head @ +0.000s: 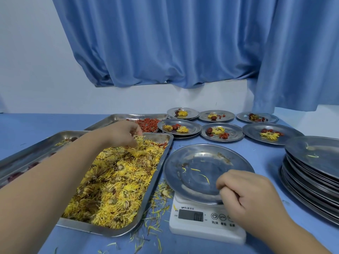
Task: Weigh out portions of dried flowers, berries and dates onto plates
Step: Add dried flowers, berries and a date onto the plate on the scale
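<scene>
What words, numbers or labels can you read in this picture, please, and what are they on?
"开/关": below the power button of the scale.
Display: digits that look like zeros, too blurred to be sure.
Brand line above the display: too blurred to read.
Other button labels: blurred, partly hidden by the right hand.

The bare left forearm runs from the lower left edge up toward the centre of the frame. There the left hand (122, 133) bends down at the wrist, its bunched fingertips pinching dried flowers (137, 145). At lower right, the right hand (251, 197) is curled in a loose fist, knuckles pointing left.
</scene>
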A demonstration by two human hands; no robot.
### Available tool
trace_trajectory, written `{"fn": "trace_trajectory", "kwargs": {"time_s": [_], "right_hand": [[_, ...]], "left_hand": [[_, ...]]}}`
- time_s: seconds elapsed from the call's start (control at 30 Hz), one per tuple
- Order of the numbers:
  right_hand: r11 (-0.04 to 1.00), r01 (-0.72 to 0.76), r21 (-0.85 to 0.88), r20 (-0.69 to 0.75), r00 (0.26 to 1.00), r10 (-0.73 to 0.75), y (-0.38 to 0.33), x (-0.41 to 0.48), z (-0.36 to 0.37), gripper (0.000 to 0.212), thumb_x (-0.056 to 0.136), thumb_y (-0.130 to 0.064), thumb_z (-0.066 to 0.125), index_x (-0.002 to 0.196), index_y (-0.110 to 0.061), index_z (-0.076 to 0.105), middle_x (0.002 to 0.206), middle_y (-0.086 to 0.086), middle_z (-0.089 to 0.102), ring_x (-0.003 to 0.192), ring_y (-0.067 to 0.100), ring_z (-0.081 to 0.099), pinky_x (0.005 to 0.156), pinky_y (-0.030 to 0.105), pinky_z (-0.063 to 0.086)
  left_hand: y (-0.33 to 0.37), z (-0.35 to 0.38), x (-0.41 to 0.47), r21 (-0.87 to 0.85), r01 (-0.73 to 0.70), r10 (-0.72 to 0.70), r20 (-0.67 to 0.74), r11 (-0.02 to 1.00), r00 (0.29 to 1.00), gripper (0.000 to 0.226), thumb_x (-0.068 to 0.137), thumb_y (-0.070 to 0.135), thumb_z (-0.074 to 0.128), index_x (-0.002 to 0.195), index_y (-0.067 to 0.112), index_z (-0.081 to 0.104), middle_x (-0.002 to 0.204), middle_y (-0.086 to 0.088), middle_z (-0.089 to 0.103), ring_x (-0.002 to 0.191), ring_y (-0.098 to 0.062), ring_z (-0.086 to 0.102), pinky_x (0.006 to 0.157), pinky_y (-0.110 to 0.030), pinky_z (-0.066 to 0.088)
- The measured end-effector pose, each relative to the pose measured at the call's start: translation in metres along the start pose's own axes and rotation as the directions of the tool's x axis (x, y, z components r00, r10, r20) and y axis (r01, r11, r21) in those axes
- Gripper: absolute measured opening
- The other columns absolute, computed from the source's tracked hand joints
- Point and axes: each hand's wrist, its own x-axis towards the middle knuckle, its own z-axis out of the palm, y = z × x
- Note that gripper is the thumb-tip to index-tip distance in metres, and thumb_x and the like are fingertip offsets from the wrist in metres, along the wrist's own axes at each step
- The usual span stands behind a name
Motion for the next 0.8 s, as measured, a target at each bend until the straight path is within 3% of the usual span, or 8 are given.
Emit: {"fn": "trace_trajectory", "kwargs": {"time_s": [0.1,0.2,0.3,0.4,0.57,0.7,0.8], "right_hand": [[1.000,-0.005,0.001,0.003,1.000,0.005,0.000,-0.001,0.000,0.024,0.071,-0.016,0.038,0.056,-0.014,0.056,0.049,-0.003,0.048,0.046,0.020,0.045,0.041,0.032,0.041],[1.000,-0.010,0.007,0.009,1.000,0.010,0.000,-0.001,-0.001,0.024,0.072,-0.017,0.038,0.057,-0.014,0.056,0.050,-0.004,0.048,0.047,0.020,0.046,0.042,0.032,0.042],[1.000,-0.012,0.004,0.015,1.000,0.012,0.000,-0.001,-0.001,0.024,0.072,-0.017,0.038,0.057,-0.014,0.056,0.050,-0.004,0.049,0.047,0.020,0.047,0.043,0.032,0.042],[1.000,-0.013,0.003,0.023,1.000,0.012,-0.001,-0.001,-0.002,0.023,0.071,-0.017,0.038,0.057,-0.014,0.056,0.049,-0.004,0.048,0.046,0.020,0.047,0.042,0.032,0.042],[1.000,-0.008,-0.010,0.028,1.000,0.008,-0.002,-0.001,-0.002,0.023,0.071,-0.017,0.038,0.056,-0.015,0.055,0.049,-0.004,0.047,0.046,0.019,0.046,0.040,0.032,0.041],[1.000,-0.006,-0.005,0.022,1.000,0.006,-0.001,0.000,-0.002,0.024,0.071,-0.016,0.038,0.056,-0.014,0.056,0.049,-0.003,0.048,0.046,0.019,0.046,0.040,0.032,0.041],[1.000,-0.014,0.001,0.002,1.000,0.014,-0.001,0.001,-0.004,0.024,0.071,-0.015,0.038,0.056,-0.013,0.056,0.049,-0.003,0.048,0.046,0.019,0.046,0.040,0.032,0.040]], "left_hand": [[-0.004,0.010,0.001,0.209,-0.009,-0.002,0.052,0.978,0.999,0.026,0.079,0.020,0.076,0.093,0.033,0.058,0.109,0.008,0.058,0.094,-0.013,0.059,0.080,-0.027,0.044],[-0.008,0.017,0.001,0.241,-0.010,-0.015,0.100,0.970,0.995,0.027,0.079,0.024,0.077,0.094,0.034,0.058,0.111,0.015,0.051,0.106,-0.010,0.048,0.093,-0.030,0.033],[-0.008,0.019,0.001,0.284,-0.032,-0.004,0.127,0.958,0.992,0.029,0.077,0.024,0.078,0.094,0.035,0.057,0.106,0.019,0.051,0.104,-0.009,0.048,0.088,-0.028,0.036],[-0.006,0.019,0.000,0.315,-0.052,0.019,0.105,0.948,0.994,0.029,0.076,0.023,0.078,0.090,0.035,0.055,0.104,0.009,0.059,0.098,-0.015,0.056,0.079,-0.030,0.045],[-0.001,0.004,-0.011,0.180,-0.062,0.063,-0.002,0.982,0.998,0.022,0.079,0.028,0.077,0.090,0.029,0.058,0.084,0.004,0.060,0.070,-0.011,0.054,0.062,-0.025,0.041],[0.015,-0.012,-0.027,-0.062,-0.078,0.076,-0.039,0.995,0.996,0.016,0.081,0.033,0.076,0.090,0.027,0.064,0.084,-0.006,0.066,0.073,-0.016,0.057,0.072,-0.033,0.044],[0.039,-0.014,-0.035,-0.173,-0.118,0.116,-0.025,0.978,0.993,0.013,0.083,0.033,0.075,0.092,0.029,0.067,0.083,-0.002,0.068,0.073,-0.014,0.059,0.076,-0.034,0.046]]}}
